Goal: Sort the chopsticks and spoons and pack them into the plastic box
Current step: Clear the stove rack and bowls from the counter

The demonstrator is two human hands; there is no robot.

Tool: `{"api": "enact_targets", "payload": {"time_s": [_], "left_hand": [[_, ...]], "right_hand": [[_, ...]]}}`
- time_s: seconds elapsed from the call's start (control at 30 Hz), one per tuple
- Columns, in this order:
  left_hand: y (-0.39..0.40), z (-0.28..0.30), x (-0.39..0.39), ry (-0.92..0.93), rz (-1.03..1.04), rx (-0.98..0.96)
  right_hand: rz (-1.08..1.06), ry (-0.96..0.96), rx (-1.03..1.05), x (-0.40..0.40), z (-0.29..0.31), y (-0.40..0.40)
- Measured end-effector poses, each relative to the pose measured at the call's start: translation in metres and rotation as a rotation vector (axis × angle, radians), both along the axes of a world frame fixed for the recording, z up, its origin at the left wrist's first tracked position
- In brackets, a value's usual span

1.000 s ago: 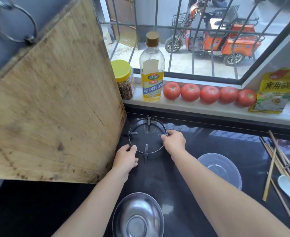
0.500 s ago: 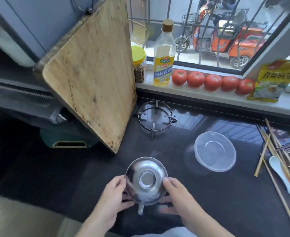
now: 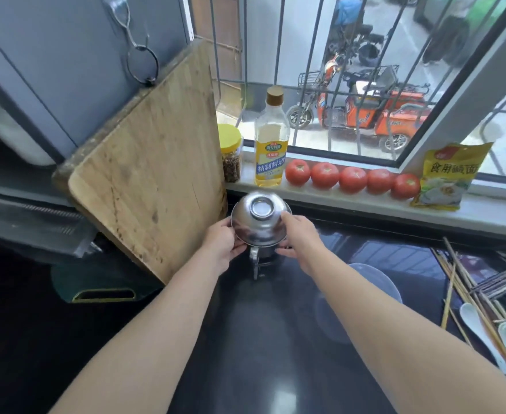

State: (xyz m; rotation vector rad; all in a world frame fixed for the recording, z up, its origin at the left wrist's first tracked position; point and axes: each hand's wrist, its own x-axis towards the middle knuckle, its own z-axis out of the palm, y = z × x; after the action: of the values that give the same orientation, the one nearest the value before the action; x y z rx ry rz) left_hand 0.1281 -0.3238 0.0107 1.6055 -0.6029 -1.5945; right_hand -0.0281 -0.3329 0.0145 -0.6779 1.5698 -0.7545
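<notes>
Countertop (image 3: 245,369), dark and glossy, runs from the leaning cutting board (image 3: 156,174) on my left to the pile of cutlery on my right. The windowsill (image 3: 350,210) behind it carries a bottle (image 3: 271,144), a jar (image 3: 231,153), tomatoes (image 3: 352,179) and a yellow packet (image 3: 449,177).

Plastic box (image 3: 374,294): a clear round container, open side up, on the counter just under and beyond my right forearm, between the burner ring and the cutlery. It looks empty.

Steel bowl (image 3: 259,218): upside down, base toward me, held over the burner ring (image 3: 256,261) at the back of the counter. My left hand (image 3: 220,245) holds its left rim and my right hand (image 3: 298,237) its right rim, fingers curled around the edge, so both grips are occupied by the bowl and not by any task item.

Chopsticks (image 3: 467,294): a loose bundle at the far right, long axes running roughly away from me, several crossing each other. Spoons (image 3: 481,333): white, lying among them, bowls toward the back and handles toward the near right corner.

Governing relation: everything to be sorted lies well to the right of both hands, with the box between; my right hand is the nearer one, and I judge it needs freeing from the bowl first.
</notes>
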Motion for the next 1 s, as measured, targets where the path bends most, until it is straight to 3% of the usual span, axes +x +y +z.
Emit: {"api": "enact_targets", "payload": {"time_s": [0.2, 0.33, 0.43, 0.47, 0.53, 0.6, 0.63, 0.7, 0.77, 1.0], "left_hand": [[-0.003, -0.022, -0.001, -0.049, 0.058, 0.052], [0.042, -0.037, -0.006, -0.222, 0.094, 0.060], [0.058, -0.059, -0.008, -0.371, -0.078, 0.040], [0.059, -0.064, -0.011, -0.429, -0.150, 0.050], [0.055, -0.074, -0.020, -0.421, -0.186, 0.103], [0.048, -0.074, -0.030, -0.173, -0.047, 0.208], [0.044, -0.074, -0.035, -0.014, 0.042, 0.253], [0.036, -0.071, -0.039, 0.176, 0.230, 0.250], [0.028, -0.074, -0.039, 0.246, 0.334, 0.210], [0.021, -0.082, -0.042, 0.242, 0.498, 0.218]], "right_hand": [[0.007, 0.080, -0.012, -0.012, -0.004, -0.004], [-0.094, 0.562, -0.256, -0.070, -0.012, 0.066], [-0.336, 0.897, -0.099, -0.135, -0.031, 0.135], [-0.397, 0.865, 0.040, -0.152, -0.045, 0.150], [-0.461, 0.541, 0.236, -0.163, -0.065, 0.160], [-0.521, 0.205, 0.225, -0.156, -0.072, 0.151], [-0.520, 0.148, 0.188, -0.150, -0.070, 0.141], [-0.525, 0.069, 0.124, -0.135, -0.066, 0.113], [-0.520, -0.012, 0.098, -0.123, -0.064, 0.083], [-0.487, -0.025, 0.095, -0.100, -0.072, 0.015]]}}
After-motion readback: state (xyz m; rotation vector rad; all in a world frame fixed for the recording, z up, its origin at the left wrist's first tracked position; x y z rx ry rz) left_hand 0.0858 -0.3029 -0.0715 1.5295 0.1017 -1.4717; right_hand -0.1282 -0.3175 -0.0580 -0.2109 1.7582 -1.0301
